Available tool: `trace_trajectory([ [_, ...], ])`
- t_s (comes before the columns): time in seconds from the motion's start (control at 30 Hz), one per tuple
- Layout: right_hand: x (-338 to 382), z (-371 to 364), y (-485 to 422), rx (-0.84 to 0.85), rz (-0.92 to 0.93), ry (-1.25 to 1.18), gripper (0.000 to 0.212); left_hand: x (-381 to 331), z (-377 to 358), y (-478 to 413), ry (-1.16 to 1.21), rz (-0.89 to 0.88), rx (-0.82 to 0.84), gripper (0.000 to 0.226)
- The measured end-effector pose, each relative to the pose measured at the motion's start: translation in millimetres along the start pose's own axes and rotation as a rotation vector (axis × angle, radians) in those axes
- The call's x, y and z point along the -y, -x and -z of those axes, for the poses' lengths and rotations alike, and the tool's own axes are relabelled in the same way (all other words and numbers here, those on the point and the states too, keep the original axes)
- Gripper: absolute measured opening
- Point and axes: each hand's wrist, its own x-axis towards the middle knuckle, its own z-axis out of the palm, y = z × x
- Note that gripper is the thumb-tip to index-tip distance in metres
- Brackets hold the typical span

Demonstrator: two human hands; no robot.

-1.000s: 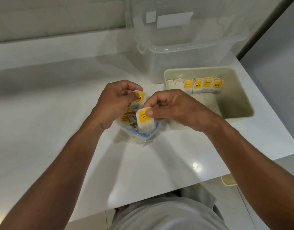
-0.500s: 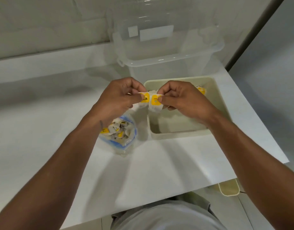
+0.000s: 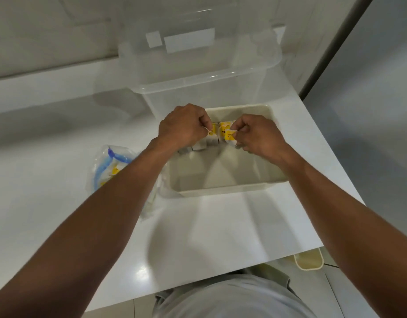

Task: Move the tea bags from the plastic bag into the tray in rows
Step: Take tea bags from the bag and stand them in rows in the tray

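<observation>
1. We find both hands over the far end of the beige tray (image 3: pixel 223 185), which sits on the white desk (image 3: pixel 209 226) in front of a clear storage bin (image 3: pixel 198 72).
2. The left hand (image 3: pixel 183 127) has its fingers pinched on a yellow-tagged tea bag (image 3: pixel 210 140), held low against the row along the tray's far wall.
3. The right hand (image 3: pixel 258 136) has its fingers pinched on a second tea bag (image 3: pixel 230 137), just beside the first.
4. Between and behind the hands we see another yellow tag (image 3: pixel 225 125) and pale bag bodies (image 3: pixel 199 146) of the row; its full count is hidden by the hands.
5. The plastic bag (image 3: pixel 112 166) lies on the desk to the left of the tray, partly under the left forearm, with yellow tags visible inside.
6. Our judgement: the task is at an early stage. Only one partial row stands at the far wall, most of the tray floor is bare, and the bag holds more stock.
7. Outstanding: seat these two bags, release, and draw again from the bag.
</observation>
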Motion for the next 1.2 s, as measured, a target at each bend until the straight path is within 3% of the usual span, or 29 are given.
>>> trace_trajectory([
  [0.23,-4,-6,-13,0.245,0.041,0.262,0.016,3,-19,-15,-0.056,0.019,0.107,0.009],
  [0.33,-3,-7,-22,0.167,0.05,0.387,0.018,1,-26,-21,-0.073,0.013,0.123,0.013],
  [0.5,-6,-14,-32,0.006,0.037,0.477,0.025,1,-43,-25,-0.301,-0.033,-0.049,0.017],
  [0.63,-10,-17,-35,-0.04,0.05,0.518,0.026,4,-46,-22,-0.373,-0.077,-0.172,0.021],
  [0.9,-10,-23,-35,-0.131,0.114,0.62,0.016,4,-49,-20,-0.585,-0.107,-0.216,0.015],
  [1.0,-11,-22,-30,-0.192,0.162,0.669,0.023,6,-49,-15,-0.567,-0.12,-0.265,0.017],
  [1.1,-13,-21,-22,-0.161,0.178,0.747,0.027,8,-48,-4,-0.58,-0.15,-0.257,0.021],
  [1.2,-17,-26,-16,-0.047,0.121,0.785,0.029,12,-56,6,-0.583,-0.187,-0.147,0.024],
])
